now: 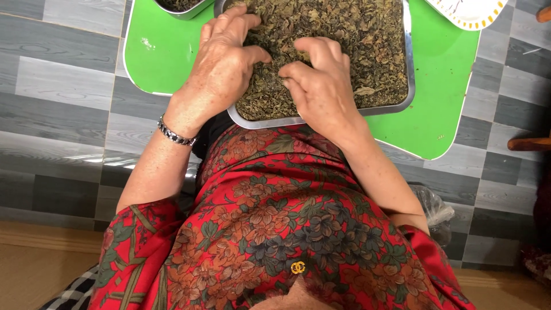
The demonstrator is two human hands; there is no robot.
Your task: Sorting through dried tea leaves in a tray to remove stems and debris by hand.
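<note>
Left hand (221, 69) spread wide, palm down, fingers reaching into dried greenish-brown leaves (344, 46); fingertips partly buried, nothing clearly gripped. Metal bracelet (175, 135) round the wrist just behind. Beyond the left hand's fingertips, a second metal container (182, 8), mostly cut off by the top edge, contents hard to make out.

Under both hands, a shallow metal tray (408, 86) heaped with the leaves, its far rim cut off at the top, its near rim partly hidden by the wrists. Below the tray, a green desk (442, 86) with rounded corners, over a grey tiled floor (57, 86).

Right hand (321, 80) just beside the left, resting on the leaves, fingers curled inward with thumb and forefinger drawn close together; whether a leaf is pinched between them, impossible to tell. Beyond and to the right of the right hand, a white plate with yellow-dotted rim (470, 14), mostly out of frame. Nearer than both hands, a red floral garment (287, 218) covering the lap and hiding the desk's near edge.
</note>
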